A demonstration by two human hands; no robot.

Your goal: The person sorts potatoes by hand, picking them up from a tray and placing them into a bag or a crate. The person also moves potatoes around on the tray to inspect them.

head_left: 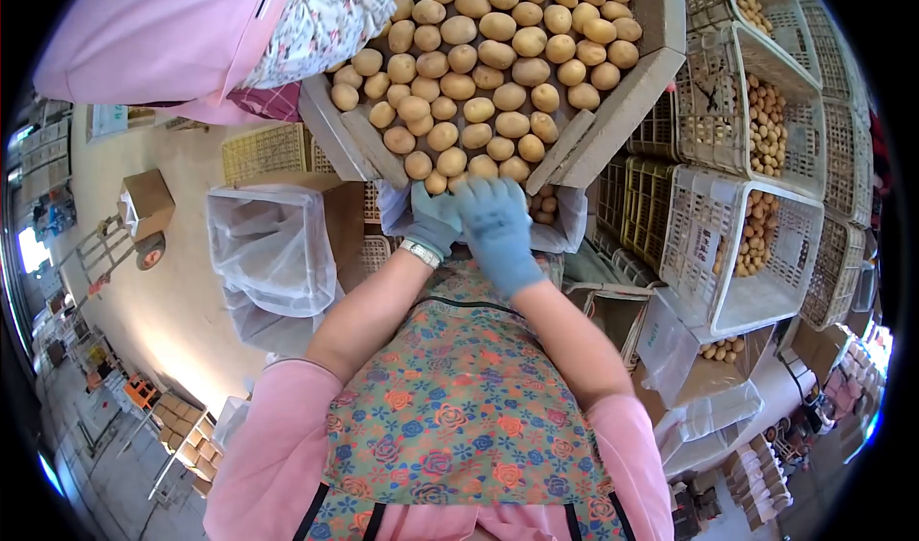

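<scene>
Blue-gloved, the left hand (436, 217) and right hand (498, 227) sit side by side at the narrow mouth of the wooden tray (613, 110), fingertips against the lowest potatoes (450, 163); whether either closes on one I cannot tell. The potatoes look firm, smooth, fairly light and prone to roll, best cupped whole in the palm. A few lie in the lined box (574, 225) beneath.

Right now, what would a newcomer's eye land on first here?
The big wooden tray heaped with potatoes, top centre. At its narrow lower end the left hand and right hand, both in blue-grey gloves, meet the potatoes. White crates holding more potatoes are stacked on the right, and another person's floral sleeve reaches in top left.
</scene>
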